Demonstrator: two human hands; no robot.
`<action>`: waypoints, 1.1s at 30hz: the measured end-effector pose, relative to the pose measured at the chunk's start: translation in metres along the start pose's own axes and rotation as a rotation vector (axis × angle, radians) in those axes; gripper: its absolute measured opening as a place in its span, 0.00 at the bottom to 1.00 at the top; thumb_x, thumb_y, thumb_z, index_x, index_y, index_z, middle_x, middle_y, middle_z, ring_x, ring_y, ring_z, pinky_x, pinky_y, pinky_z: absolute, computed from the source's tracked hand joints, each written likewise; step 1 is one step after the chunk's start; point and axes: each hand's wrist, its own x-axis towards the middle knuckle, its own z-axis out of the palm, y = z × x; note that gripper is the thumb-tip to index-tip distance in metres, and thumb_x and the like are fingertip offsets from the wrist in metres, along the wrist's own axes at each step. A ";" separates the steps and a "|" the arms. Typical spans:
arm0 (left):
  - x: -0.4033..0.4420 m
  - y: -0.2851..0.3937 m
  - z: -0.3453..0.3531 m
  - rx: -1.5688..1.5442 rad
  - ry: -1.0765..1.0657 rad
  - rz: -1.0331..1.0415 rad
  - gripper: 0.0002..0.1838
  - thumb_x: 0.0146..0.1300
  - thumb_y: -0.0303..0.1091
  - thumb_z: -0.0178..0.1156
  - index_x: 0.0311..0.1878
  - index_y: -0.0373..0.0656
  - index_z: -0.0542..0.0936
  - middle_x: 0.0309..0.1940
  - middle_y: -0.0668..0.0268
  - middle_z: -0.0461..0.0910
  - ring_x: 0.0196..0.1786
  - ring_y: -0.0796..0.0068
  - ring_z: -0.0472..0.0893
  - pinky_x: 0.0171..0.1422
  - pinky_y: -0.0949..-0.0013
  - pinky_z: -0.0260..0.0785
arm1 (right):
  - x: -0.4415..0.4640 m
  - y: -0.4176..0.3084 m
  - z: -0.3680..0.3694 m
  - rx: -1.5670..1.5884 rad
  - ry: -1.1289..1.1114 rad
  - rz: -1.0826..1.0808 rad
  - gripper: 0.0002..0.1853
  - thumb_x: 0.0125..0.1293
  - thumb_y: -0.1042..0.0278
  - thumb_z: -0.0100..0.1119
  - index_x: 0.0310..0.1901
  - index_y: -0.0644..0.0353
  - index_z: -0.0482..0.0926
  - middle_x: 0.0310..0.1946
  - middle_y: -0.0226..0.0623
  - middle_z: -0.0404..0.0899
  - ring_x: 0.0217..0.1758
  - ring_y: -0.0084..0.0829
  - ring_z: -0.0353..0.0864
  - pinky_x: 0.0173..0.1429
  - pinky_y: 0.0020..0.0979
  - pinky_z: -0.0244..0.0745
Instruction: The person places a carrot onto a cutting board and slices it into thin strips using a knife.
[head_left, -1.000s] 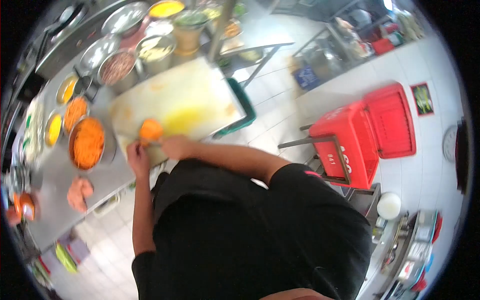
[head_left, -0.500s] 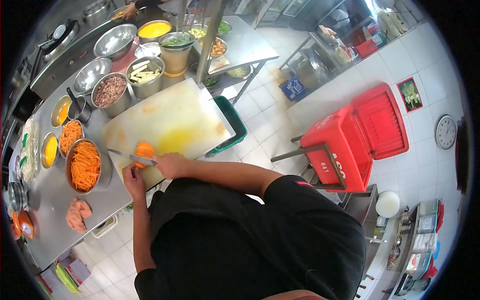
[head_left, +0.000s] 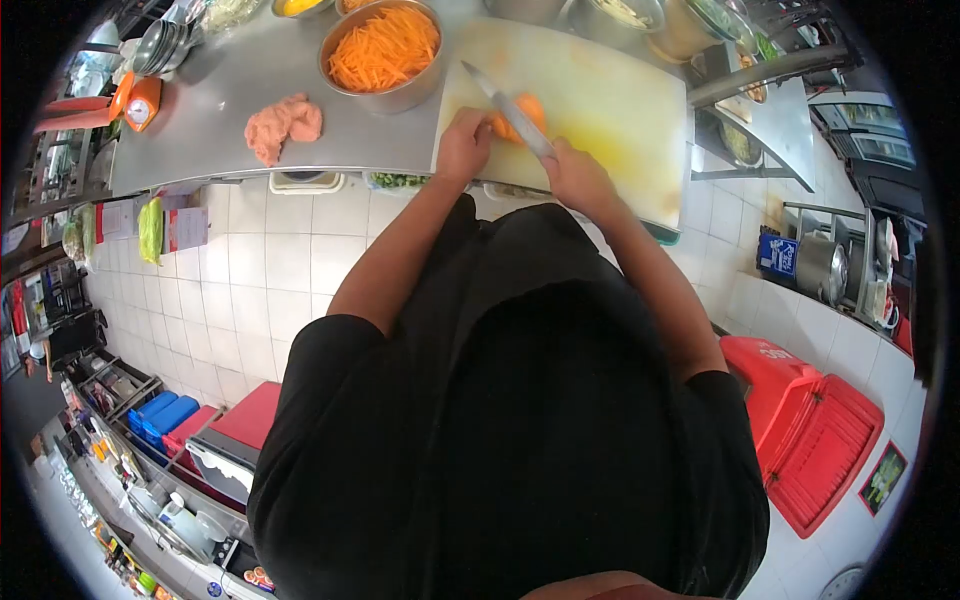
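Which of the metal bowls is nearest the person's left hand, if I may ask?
The large bowl of orange shreds, just left of the board: its wall comes closest to the left hand; the others stand farther off.

At one o'clock the right hand (head_left: pixel 582 182) hides the handle of the knife (head_left: pixel 512 114); its blade covers part of the orange piece (head_left: pixel 534 110) at twelve; the top edge cuts off the yellow food's bowl (head_left: pixel 303 15) at eleven; towards four, the right sleeve (head_left: pixel 728 410) hides part of the red cooler (head_left: pixel 768 375), and the bottom edge crops the wall clock (head_left: pixel 842 582); small shelf items (head_left: pixel 148 580) at eight are indistinct.
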 end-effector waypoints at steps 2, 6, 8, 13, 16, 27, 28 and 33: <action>0.001 -0.003 0.000 0.044 0.010 0.028 0.07 0.66 0.24 0.64 0.47 0.41 0.82 0.40 0.55 0.81 0.40 0.55 0.84 0.47 0.59 0.78 | 0.001 0.001 0.002 0.004 0.011 -0.028 0.17 0.76 0.55 0.53 0.51 0.63 0.74 0.42 0.62 0.84 0.48 0.65 0.84 0.55 0.61 0.76; -0.001 -0.006 0.000 0.032 0.003 0.024 0.07 0.66 0.24 0.63 0.46 0.41 0.82 0.40 0.55 0.81 0.41 0.52 0.83 0.46 0.57 0.77 | 0.000 0.001 0.005 -0.010 0.018 -0.060 0.15 0.76 0.57 0.54 0.51 0.62 0.74 0.40 0.61 0.84 0.47 0.64 0.83 0.53 0.60 0.75; 0.000 -0.002 -0.002 0.016 0.003 0.031 0.06 0.66 0.24 0.61 0.45 0.42 0.81 0.41 0.53 0.81 0.45 0.45 0.82 0.48 0.53 0.77 | 0.000 -0.001 0.002 -0.001 -0.015 -0.042 0.17 0.75 0.56 0.54 0.52 0.63 0.75 0.43 0.62 0.84 0.50 0.64 0.84 0.57 0.61 0.76; 0.000 -0.002 0.000 0.001 0.010 0.010 0.04 0.67 0.25 0.61 0.44 0.41 0.81 0.41 0.53 0.80 0.45 0.44 0.82 0.48 0.52 0.76 | 0.001 0.001 0.005 -0.009 -0.027 -0.036 0.17 0.75 0.55 0.54 0.52 0.62 0.75 0.43 0.61 0.84 0.50 0.63 0.84 0.56 0.60 0.76; -0.001 -0.002 0.000 0.018 0.006 0.006 0.03 0.68 0.26 0.62 0.43 0.41 0.80 0.40 0.53 0.80 0.44 0.44 0.82 0.47 0.51 0.76 | 0.001 0.000 0.005 -0.021 -0.035 -0.037 0.17 0.75 0.56 0.55 0.53 0.62 0.75 0.43 0.60 0.85 0.50 0.63 0.84 0.56 0.60 0.76; -0.002 -0.004 0.000 0.049 0.030 0.023 0.06 0.66 0.24 0.65 0.46 0.40 0.83 0.41 0.54 0.83 0.42 0.53 0.85 0.48 0.59 0.79 | 0.006 -0.014 -0.002 -0.141 -0.093 -0.057 0.15 0.75 0.60 0.56 0.51 0.64 0.77 0.44 0.58 0.85 0.50 0.59 0.85 0.55 0.57 0.77; -0.002 -0.006 0.001 0.044 0.031 0.023 0.06 0.66 0.24 0.65 0.45 0.40 0.83 0.41 0.54 0.83 0.42 0.54 0.86 0.48 0.59 0.79 | 0.006 -0.016 -0.003 -0.154 -0.102 -0.060 0.15 0.75 0.60 0.55 0.52 0.64 0.76 0.43 0.57 0.85 0.49 0.59 0.85 0.54 0.57 0.77; -0.003 -0.006 0.001 0.033 0.042 -0.016 0.06 0.65 0.24 0.65 0.45 0.40 0.84 0.41 0.55 0.84 0.42 0.55 0.86 0.49 0.60 0.79 | 0.009 -0.019 -0.002 -0.137 -0.130 -0.060 0.14 0.75 0.61 0.56 0.51 0.64 0.77 0.42 0.57 0.85 0.48 0.59 0.85 0.53 0.56 0.76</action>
